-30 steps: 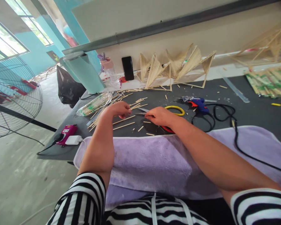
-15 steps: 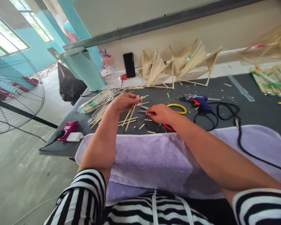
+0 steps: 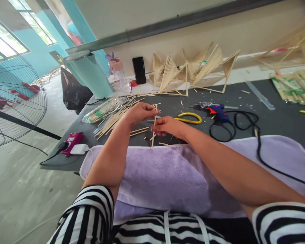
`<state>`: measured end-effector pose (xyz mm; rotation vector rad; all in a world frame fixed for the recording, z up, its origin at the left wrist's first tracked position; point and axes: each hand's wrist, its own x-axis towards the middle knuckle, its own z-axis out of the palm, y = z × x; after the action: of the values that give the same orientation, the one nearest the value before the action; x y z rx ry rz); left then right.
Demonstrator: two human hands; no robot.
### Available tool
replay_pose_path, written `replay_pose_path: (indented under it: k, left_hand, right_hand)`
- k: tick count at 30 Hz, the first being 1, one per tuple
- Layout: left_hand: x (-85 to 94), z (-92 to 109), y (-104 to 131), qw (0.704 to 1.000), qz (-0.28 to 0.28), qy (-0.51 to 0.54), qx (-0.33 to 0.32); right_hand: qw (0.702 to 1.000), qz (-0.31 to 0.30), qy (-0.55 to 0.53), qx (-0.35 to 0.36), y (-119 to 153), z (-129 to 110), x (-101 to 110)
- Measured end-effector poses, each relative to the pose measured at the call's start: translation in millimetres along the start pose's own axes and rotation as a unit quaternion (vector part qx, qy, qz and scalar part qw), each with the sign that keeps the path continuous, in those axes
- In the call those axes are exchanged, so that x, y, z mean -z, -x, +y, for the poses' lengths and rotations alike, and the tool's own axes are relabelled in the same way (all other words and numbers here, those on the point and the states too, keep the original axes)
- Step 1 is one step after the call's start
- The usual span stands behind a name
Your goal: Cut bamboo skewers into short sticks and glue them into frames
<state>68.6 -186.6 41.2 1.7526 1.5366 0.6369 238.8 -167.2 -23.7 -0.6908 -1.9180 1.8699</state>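
**Thin wooden stick (image 3: 154, 137), held in two hands over a dark table**

Stick: pale, straight, narrow; slanting slightly, its lower end reaching the towel's hem in view, contact not discernible.
Left hand (image 3: 143, 112): fingertips pinched on the stick's upper end.
Right hand (image 3: 167, 126): fingers curled and closed on its middle; whether they also grip the scissors cannot be told.

Clock directions, taken from the hands:
- Three o'clock, near: scissors (image 3: 200, 118), smooth yellow loop, metal blade partly hidden by the right hand.
- Three o'clock, farther: blue-and-red glue gun (image 3: 220, 112) with coiled black cord (image 3: 259, 154).
- Nine o'clock: loose sticks (image 3: 112, 122), fanned; beside them, a glossy clear plastic packet (image 3: 104, 110), green-marked.
- Eleven o'clock: black phone (image 3: 139, 70), leaning upright.
- Twelve to two o'clock: zigzag stick models (image 3: 166, 78), ribbed, sharply peaked.
- Six o'clock: lavender plush towel (image 3: 165, 169), lying along the near table edge.

Open room: matte tabletop (image 3: 173, 101) between hands and models, lightly strewn with offcuts; leftward room is narrowed by the loose sticks.
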Motion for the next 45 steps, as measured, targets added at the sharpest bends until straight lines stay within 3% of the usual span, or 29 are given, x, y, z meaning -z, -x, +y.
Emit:
replay_pose_path:
  k: [3,7,9,11,13,16,20,31,38,45]
  left_hand:
    - [15.0,-9,1,0.991,-0.003,-0.135,0.012]
    - [28.2,-25,0,0.959,-0.129,-0.217,0.128]
    - [30.3,-33,-3,0.949,-0.159,-0.238,0.129]
    - [30.4,-39,-9,0.944,-0.129,-0.289,0.095]
    - [28.2,-45,-15,0.93,-0.062,-0.353,0.08]
    - [20.8,-52,-22,0.897,0.006,-0.428,0.107]
    - [11.4,-55,-23,0.879,-0.002,-0.46,0.128]
    - [13.6,-52,-18,0.878,-0.024,-0.458,0.133]
    - [18.6,-52,-16,0.887,-0.023,-0.448,0.106]
    - [23.3,-59,-20,0.91,0.017,-0.407,0.071]
  right_hand:
    - [0.998,0.051,-0.021,0.008,-2,1,10]
    - [0.99,0.13,-0.038,0.027,-4,-1,23]
    - [0.988,0.148,-0.048,0.024,-4,-2,26]
    - [0.986,0.155,-0.051,0.019,-4,-2,27]
    - [0.987,0.155,-0.041,0.021,-4,-1,27]
    - [0.989,0.147,-0.019,0.029,-5,1,27]
    - [0.991,0.125,0.012,0.036,-4,2,26]
    - [0.992,0.092,0.069,0.054,-2,2,21]
    - [0.994,0.096,0.025,0.038,-5,5,20]
    - [0.993,0.101,0.022,0.05,-7,10,24]
